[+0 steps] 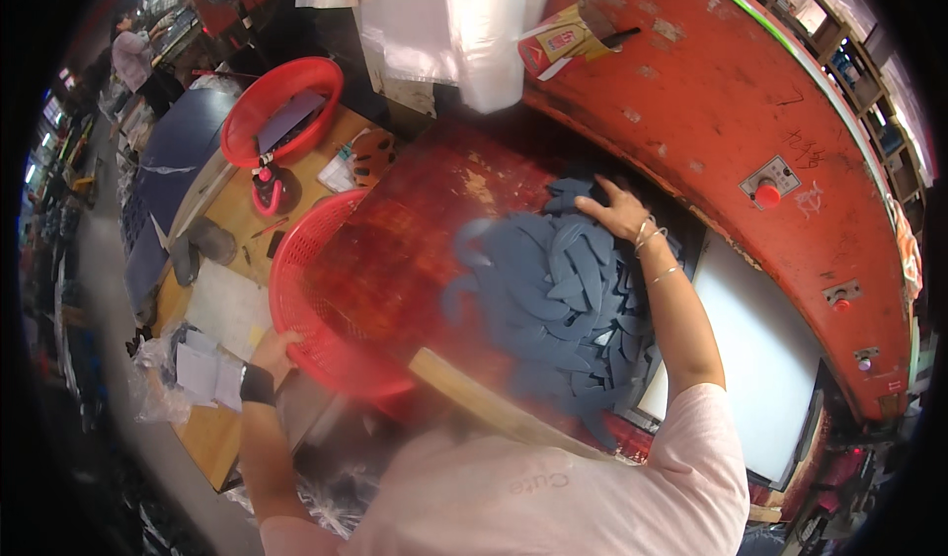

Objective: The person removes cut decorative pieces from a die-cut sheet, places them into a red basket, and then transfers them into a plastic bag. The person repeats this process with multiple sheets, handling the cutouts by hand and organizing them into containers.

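My left hand (pixel 278 351) grips the rim of a red perforated plastic basket (pixel 296 278), which sits partly under the corner of a red, worn board (pixel 385 245). On the board lies a heap of curved blue-grey cut pieces (pixel 548 289), overlapping in many directions. At the heap's far edge my right hand (pixel 616 208) rests with its fingers spread, touching the pieces there; I cannot tell that it holds any. Part of the view is hazy, and the inside of the basket is only partly visible.
An orange-red machine beam (pixel 711 119) with buttons curves along the right, beside a white board (pixel 748 348). A wooden strip (pixel 489 400) edges the near side. On the wooden table (pixel 237 200) stand another red basket (pixel 231 141) and a dark bottle (pixel 281 189). A person (pixel 133 63) stands far left.
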Available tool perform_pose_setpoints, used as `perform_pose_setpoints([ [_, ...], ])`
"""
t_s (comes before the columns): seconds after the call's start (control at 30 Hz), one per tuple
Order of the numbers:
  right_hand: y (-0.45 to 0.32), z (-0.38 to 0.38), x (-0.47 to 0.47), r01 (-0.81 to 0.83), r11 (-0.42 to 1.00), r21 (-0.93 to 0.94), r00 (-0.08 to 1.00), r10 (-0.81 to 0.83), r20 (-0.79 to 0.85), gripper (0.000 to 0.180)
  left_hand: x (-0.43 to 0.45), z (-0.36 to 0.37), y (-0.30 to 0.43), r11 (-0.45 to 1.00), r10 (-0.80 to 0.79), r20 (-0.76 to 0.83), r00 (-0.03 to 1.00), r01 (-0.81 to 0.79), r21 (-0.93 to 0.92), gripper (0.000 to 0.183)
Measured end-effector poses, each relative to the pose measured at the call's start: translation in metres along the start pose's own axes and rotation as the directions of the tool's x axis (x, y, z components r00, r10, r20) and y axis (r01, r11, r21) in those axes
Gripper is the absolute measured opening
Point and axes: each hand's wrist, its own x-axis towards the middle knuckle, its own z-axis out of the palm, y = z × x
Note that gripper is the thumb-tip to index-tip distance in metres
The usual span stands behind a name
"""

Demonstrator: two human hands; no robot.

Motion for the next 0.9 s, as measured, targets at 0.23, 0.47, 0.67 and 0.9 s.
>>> perform_pose_setpoints([
  [0.23, -0.129, 0.042, -0.013, 0.314, 0.948, 0.049, 0.942, -0.317, 0.107, 0.08, 0.091, -0.035, 0.076, 0.95, -0.023, 0.374, 0.927, -0.096, 0.298, 0.036],
  [0.47, -0.241, 0.1, -0.021, 0.606, 0.788, -0.105, 0.791, -0.584, 0.181, 0.056, 0.152, -0.043, 0.121, 0.642, -0.141, 0.468, 0.872, -0.279, 0.714, 0.026],
  [0.67, -0.321, 0.12, -0.065, 0.75, 0.661, -0.011, 0.624, -0.703, 0.342, 0.051, 0.139, -0.048, 0.124, 0.694, -0.072, 0.448, 0.891, -0.278, 0.664, 0.024],
  [0.9, -0.324, 0.102, -0.068, 0.913, 0.363, 0.188, 0.353, -0.932, 0.083, 0.044, 0.11, -0.052, 0.121, 0.676, -0.137, 0.3, 0.944, -0.132, 0.725, 0.03],
])
